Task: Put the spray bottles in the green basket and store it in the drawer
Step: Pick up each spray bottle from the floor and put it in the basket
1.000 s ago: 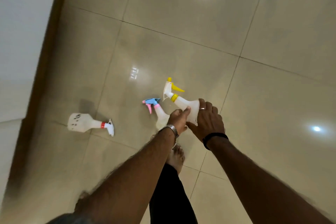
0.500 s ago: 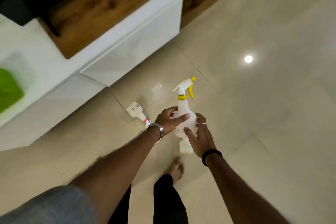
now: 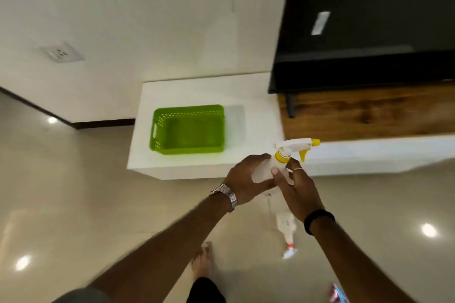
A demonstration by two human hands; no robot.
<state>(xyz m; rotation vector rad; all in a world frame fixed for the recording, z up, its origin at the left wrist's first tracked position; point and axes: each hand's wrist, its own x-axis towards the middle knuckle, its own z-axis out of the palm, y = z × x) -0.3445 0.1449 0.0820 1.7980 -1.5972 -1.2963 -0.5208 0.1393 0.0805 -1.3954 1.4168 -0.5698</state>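
Observation:
Both hands hold one white spray bottle with a yellow trigger and collar [image 3: 290,152], upright, in front of the white cabinet. My left hand [image 3: 246,179] wraps its body from the left and my right hand [image 3: 295,189] clasps it from the right. The empty green basket [image 3: 188,129] sits on the white cabinet top, up and left of the bottle. A white spray bottle with a red collar [image 3: 286,229] lies on the floor below my right wrist. A pink-and-blue trigger head [image 3: 338,294] peeks in at the bottom edge.
The low white cabinet [image 3: 248,96] runs rightward under a wooden shelf [image 3: 369,110] carrying a black TV [image 3: 357,32]. A wall socket [image 3: 61,53] is on the wall at left. My bare foot [image 3: 203,261] stands on the glossy tiled floor.
My view has swung up from the floor to the cabinet and basket. The yellow-trigger bottle has been lifted off the floor and carried toward the cabinet in both hands.

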